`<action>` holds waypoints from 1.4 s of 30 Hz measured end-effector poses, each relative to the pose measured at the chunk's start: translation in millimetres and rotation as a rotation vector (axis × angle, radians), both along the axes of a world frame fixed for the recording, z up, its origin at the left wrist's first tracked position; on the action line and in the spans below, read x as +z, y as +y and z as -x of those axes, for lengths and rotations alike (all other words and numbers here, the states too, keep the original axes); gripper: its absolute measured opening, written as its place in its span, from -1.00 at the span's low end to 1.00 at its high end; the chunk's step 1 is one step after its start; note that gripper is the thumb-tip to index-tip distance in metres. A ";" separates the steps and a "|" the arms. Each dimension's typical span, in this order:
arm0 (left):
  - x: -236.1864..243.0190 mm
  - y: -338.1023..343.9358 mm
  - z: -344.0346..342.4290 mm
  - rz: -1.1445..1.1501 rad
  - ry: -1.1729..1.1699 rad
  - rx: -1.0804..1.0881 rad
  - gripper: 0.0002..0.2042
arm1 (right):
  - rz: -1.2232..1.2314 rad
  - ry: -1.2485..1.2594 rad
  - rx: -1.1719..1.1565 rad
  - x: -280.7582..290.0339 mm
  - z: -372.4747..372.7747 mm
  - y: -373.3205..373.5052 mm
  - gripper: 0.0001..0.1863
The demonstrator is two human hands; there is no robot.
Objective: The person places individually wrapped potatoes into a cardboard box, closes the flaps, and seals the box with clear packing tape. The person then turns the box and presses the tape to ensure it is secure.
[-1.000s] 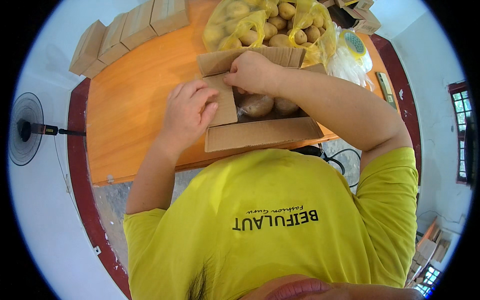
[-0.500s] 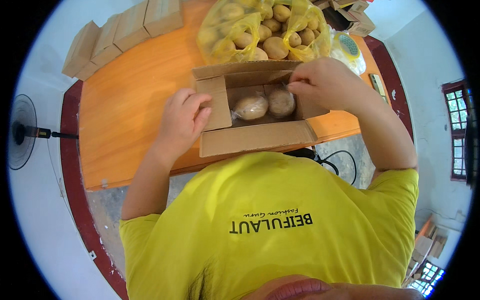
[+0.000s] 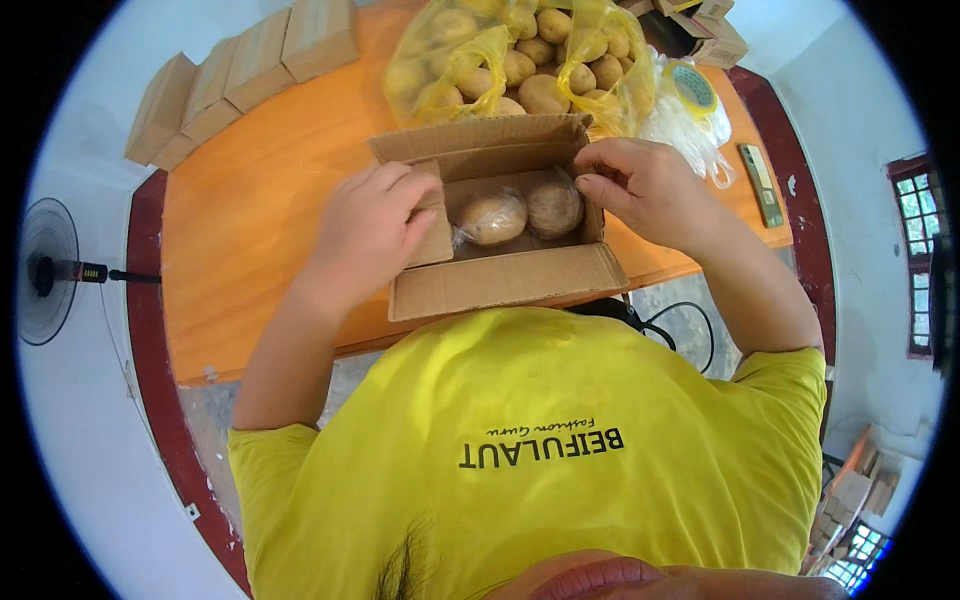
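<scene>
An open cardboard box (image 3: 505,283) stands at the table's near edge, its long near flap folded out towards me. Inside lie two potatoes in clear plastic wrap: a pale wrapped potato (image 3: 494,217) on the left and a browner wrapped potato (image 3: 554,207) against the right wall. My left hand (image 3: 375,225) is closed over the box's left flap (image 3: 434,240), fingers on top and thumb nearer me. At the right end, my right hand (image 3: 645,190) pinches the cardboard by the box's far right corner, thumb and fingertips at the rim. Neither hand touches the potatoes.
Beyond the box sits a yellow plastic bag (image 3: 420,80) full of potatoes. To its right are a tape roll (image 3: 692,88), white plastic bags (image 3: 680,130) and a phone-like slab (image 3: 762,185). Closed cartons (image 3: 318,42) line the far left; an opened carton (image 3: 715,45) is far right.
My left hand has moved right and closed over the left flap. The right flap, spread outward before, now stands up by my right hand, which has lowered slightly. The potatoes stay in place.
</scene>
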State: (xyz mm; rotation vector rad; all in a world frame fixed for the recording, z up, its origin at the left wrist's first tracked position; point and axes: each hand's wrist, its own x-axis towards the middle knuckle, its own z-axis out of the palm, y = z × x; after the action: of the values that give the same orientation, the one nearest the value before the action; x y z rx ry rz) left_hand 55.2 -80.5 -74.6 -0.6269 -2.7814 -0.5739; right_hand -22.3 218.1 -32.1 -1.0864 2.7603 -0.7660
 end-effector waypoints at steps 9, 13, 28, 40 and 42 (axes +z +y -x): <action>-1.7 38.0 46.2 -0.143 -0.229 -0.201 -0.74 | 0.159 -0.184 -0.048 -23.6 23.7 1.0 -0.79; -15.8 56.6 65.3 -0.332 -0.361 -0.176 -0.78 | 0.127 -0.156 -0.012 -44.4 28.2 9.7 -0.77; -21.9 87.7 88.6 -0.362 -0.515 0.144 -0.68 | 0.115 0.364 0.206 -76.2 20.7 14.8 -0.70; -25.0 89.4 89.3 -0.338 -0.465 0.188 -0.71 | -0.011 0.349 0.202 -59.7 15.4 9.7 -0.64; -26.5 88.9 90.0 -0.349 -0.475 0.182 -0.69 | -0.024 0.375 0.203 -58.8 15.3 10.2 -0.64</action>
State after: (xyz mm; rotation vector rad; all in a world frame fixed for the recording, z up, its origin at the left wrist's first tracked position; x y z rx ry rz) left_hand -34.9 8.4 -101.1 -0.1735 -2.9926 -1.2696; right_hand -37.6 228.2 -90.8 -1.6230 2.8698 -0.5497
